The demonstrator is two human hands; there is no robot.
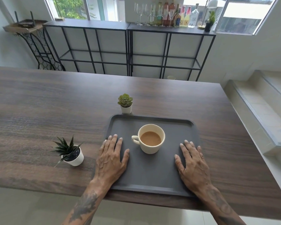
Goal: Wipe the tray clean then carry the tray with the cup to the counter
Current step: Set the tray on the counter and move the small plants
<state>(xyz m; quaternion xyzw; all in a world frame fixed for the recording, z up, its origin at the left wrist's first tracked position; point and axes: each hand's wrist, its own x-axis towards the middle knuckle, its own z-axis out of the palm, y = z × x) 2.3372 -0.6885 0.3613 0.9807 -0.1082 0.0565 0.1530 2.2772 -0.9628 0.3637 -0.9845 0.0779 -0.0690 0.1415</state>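
At nine o'clock from the tray we see a spiky potted plant (70, 151) in a white pot, standing on the dark wood-grain table (39, 111) and well apart from our hands. Next comes our left hand (111, 157), lying flat and open, palm down, over the tray's left edge; its fingers (114, 142) are spread and grip nothing. The dark grey tray (152, 172) sits at the table's near edge, its front rim close to the drop. At eleven o'clock from the tray's middle a small succulent (125, 103) in a white pot stands just beside the far rim; we cannot tell whether it touches. At the tray's centre, slightly toward twelve o'clock, stands the cream cup (151, 138), upright, holding a light brown drink, with its handle pointing to nine o'clock, near our left fingertips but apart from them. At three o'clock from the cup our right hand (193, 163) rests flat on the tray's right side, also open with fingers spread, holding nothing. Beyond the table, at one o'clock, bottles and wine glasses (165, 13) line a black metal shelf (169, 30).
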